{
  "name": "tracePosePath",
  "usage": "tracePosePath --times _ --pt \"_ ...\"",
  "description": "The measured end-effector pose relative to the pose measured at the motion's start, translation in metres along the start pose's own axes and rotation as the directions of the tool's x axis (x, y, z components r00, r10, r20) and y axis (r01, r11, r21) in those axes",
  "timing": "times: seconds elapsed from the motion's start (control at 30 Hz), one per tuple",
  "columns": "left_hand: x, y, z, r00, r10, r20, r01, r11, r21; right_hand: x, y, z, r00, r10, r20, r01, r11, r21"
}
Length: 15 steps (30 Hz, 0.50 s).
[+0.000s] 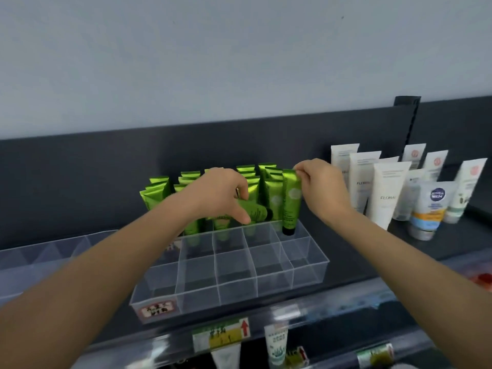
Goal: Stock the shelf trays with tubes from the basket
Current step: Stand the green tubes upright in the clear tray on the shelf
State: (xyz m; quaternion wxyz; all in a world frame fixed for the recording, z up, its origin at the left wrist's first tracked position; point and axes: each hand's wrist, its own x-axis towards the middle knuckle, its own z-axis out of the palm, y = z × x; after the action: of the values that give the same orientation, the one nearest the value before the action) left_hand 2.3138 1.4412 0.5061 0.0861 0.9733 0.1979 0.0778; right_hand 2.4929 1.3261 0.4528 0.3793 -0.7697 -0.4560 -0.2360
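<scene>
A clear divided tray (pixel 306 265) stands on the dark shelf. Its back compartments hold several upright green tubes (pixel 157 193); its front compartments are bare. My right hand (pixel 322 187) pinches the crimped top of one green tube (pixel 291 201), which stands cap down in the right-hand compartment of the tray. My left hand (pixel 221 193) grips another green tube (pixel 254 211), tilted almost flat, above the tray's middle. The basket is out of view.
White and pale tubes (pixel 386 193) stand in rows on the shelf to the right, with a blue-labelled tube (pixel 428 209) in front. A second clear tray (pixel 40 259) sits at the left. Price labels (pixel 221 334) and more tubes show on the shelf below.
</scene>
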Motion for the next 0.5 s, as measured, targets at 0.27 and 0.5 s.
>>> tracePosePath --times 0.27,0.5 --pt "0.031 0.006 0.013 0.997 0.061 0.046 -0.068 0.982 0.176 -0.014 0.018 0.014 0.994 0.023 0.105 -0.022 1.0 -0.016" --pt "0.037 0.013 0.029 0.998 0.06 -0.019 -0.052 0.953 0.299 -0.019 0.019 0.006 0.982 0.082 0.173 -0.092 0.995 0.049"
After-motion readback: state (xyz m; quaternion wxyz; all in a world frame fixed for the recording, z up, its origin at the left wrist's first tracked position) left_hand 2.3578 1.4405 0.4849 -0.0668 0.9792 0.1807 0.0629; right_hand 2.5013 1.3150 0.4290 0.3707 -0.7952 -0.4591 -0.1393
